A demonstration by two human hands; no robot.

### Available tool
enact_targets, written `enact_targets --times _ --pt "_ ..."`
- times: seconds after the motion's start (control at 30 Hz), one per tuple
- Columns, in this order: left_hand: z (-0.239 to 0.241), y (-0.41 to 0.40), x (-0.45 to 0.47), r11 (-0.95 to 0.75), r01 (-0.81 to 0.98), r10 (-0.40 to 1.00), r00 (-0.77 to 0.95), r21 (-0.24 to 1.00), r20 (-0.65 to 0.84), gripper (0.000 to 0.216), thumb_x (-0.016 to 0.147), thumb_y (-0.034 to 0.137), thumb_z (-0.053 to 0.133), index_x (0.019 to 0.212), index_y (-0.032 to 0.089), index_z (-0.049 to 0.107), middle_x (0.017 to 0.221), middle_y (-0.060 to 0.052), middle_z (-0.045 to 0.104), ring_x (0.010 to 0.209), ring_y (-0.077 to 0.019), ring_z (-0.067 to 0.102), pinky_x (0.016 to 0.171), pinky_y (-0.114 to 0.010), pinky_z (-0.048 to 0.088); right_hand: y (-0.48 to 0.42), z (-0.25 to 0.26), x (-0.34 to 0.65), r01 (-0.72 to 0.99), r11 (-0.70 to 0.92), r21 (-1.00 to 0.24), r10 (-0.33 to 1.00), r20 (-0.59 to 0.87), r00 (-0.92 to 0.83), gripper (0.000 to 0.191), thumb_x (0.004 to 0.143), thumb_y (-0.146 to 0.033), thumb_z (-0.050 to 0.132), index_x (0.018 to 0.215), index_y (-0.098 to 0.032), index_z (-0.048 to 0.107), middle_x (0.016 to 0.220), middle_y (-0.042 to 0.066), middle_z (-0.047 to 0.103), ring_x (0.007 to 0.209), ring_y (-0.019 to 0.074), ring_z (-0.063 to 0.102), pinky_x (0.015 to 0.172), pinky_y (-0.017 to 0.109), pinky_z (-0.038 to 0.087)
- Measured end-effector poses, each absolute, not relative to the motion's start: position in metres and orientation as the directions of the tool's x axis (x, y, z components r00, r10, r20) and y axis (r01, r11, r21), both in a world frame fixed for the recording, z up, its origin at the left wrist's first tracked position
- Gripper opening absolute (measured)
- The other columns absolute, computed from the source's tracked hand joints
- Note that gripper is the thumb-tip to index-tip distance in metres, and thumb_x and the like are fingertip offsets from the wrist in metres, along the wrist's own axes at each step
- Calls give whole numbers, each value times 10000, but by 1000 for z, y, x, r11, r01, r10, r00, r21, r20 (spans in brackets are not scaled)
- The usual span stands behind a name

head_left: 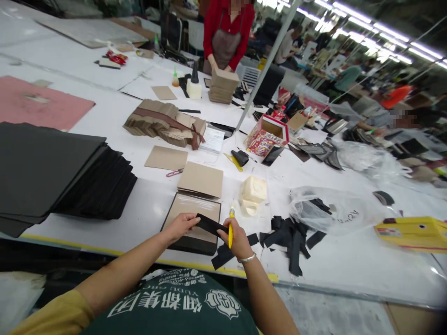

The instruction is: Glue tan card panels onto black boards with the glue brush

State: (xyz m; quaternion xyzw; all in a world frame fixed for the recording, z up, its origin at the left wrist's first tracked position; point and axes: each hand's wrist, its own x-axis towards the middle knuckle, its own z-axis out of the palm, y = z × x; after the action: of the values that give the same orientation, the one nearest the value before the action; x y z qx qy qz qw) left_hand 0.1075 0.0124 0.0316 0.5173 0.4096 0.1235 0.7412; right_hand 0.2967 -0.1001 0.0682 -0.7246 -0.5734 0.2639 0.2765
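A short black strip [208, 224] is stretched between my two hands, above a brown cardboard panel with a black border [185, 204]. My left hand [182, 227] pinches the strip's left end between thumb and fingers. My right hand [239, 238] grips a yellow-handled brush [230, 236], bristles pointing away from me, and also holds the strip's right end. Beyond the brush stands a whitish plastic container [253, 190]. Loose black strips [293, 239] lie in a heap to the right of my right hand. Just past the bordered panel rest stacked brown boards [201, 179].
A tall stack of black sheets [45, 167] fills the left side. Farther back are a tied bundle of boards [157, 122], small scissors [174, 172] and a red box [267, 135]. A plastic bag [324, 211] and yellow box [412, 232] lie right. A co-worker [228, 32] handles boards opposite.
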Motion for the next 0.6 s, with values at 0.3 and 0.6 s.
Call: enact_targets --times 0.3,0.6 --pt "-8 83 64 184 526 912 224 830 -344 330 662 473 529 565 158 551 440 47 445 437 -84 396 450 -204 291 -34 11 302 701 -316 -639 925 -45 376 223 731 -351 499 888 -207 434 766 1 542 599 144 535 572 250 390" --pt "-24 102 71 129 663 941 152 737 -301 292 646 416 533 492 168 523 465 32 501 480 -108 440 479 -215 286 -14 -21 300 702 -430 -567 857 -13 515 232 740 -363 471 902 -203 428 712 -15 522 537 143 505 534 248 358"
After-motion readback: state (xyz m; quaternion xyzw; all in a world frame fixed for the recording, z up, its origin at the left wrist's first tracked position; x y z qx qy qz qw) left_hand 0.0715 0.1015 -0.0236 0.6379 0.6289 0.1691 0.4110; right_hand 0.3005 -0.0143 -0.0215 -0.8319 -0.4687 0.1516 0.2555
